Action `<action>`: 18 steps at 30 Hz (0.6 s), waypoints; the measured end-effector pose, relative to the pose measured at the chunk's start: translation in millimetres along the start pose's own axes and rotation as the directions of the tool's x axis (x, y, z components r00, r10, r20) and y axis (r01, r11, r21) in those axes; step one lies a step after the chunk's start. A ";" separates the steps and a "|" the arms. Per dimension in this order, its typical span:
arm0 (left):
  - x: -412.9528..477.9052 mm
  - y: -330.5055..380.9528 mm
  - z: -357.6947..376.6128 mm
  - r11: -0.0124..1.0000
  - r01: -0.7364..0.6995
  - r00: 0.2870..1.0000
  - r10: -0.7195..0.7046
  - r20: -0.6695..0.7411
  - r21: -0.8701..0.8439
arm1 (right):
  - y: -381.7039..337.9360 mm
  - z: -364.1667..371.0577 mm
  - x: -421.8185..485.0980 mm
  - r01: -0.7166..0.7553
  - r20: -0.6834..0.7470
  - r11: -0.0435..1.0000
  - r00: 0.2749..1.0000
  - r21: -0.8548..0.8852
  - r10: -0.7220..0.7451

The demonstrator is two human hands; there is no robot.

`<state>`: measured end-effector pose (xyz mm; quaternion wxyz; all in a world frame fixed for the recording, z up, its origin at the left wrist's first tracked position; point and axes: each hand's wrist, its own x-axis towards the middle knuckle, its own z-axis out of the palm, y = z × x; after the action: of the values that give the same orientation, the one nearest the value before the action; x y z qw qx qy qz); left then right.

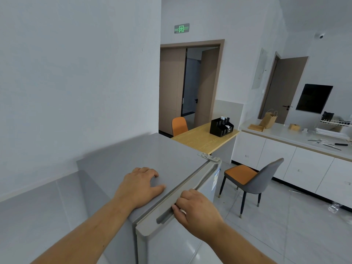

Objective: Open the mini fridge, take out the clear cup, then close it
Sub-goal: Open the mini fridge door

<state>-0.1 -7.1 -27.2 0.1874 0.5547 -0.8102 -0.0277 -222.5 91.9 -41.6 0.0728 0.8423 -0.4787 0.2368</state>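
Note:
A grey mini fridge [152, 155] stands against the wall in the lower middle of the head view. Its door [167, 244] faces right and looks shut or barely ajar, with a recessed handle groove [165, 216] along its top edge. My left hand [141, 185] lies flat, fingers spread, on the fridge top. My right hand [196, 208] curls its fingers into the handle groove. The fridge's inside and the clear cup are hidden.
A grey and orange chair [251, 180] stands on the tiled floor just right of the fridge door. Behind the fridge is a wooden table [202, 138] with a black organiser [221, 126]. White cabinets with a cluttered counter [297, 136] run along the right.

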 end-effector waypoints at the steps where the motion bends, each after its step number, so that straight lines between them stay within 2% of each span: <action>1: -0.3 0.1 -0.5 1.000 0.000 1.000 0.000 0.003 -0.002 | -1.0 -0.7 -0.5 -0.003 0.001 1.000 1.000 0.004 0.003; 5: 0.4 0.1 -0.8 1.000 0.005 1.000 -0.005 0.013 -0.013 | 4.1 -6.7 -10.3 -0.005 -0.074 1.000 0.997 0.020 0.006; 8: 1.1 1.4 -0.7 1.000 -0.006 1.000 0.006 0.008 0.006 | 10.8 -15.4 -21.4 -0.031 -0.056 0.999 0.998 0.025 0.032; 13: 2.3 2.2 0.1 0.998 -0.061 0.997 0.059 0.053 0.020 | -0.7 -29.4 -6.9 -0.312 0.012 0.947 0.950 0.071 0.312; 18: 5.3 21.2 5.6 1.000 -0.003 0.999 0.002 0.050 0.024 | -19.0 -34.9 18.4 -0.558 0.182 0.819 0.798 -0.136 0.574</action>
<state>-22.4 -4.7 -25.6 0.1605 0.5551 -0.8156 -0.0316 -210.1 100.0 -0.4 -0.0218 0.6779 -0.7219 0.1370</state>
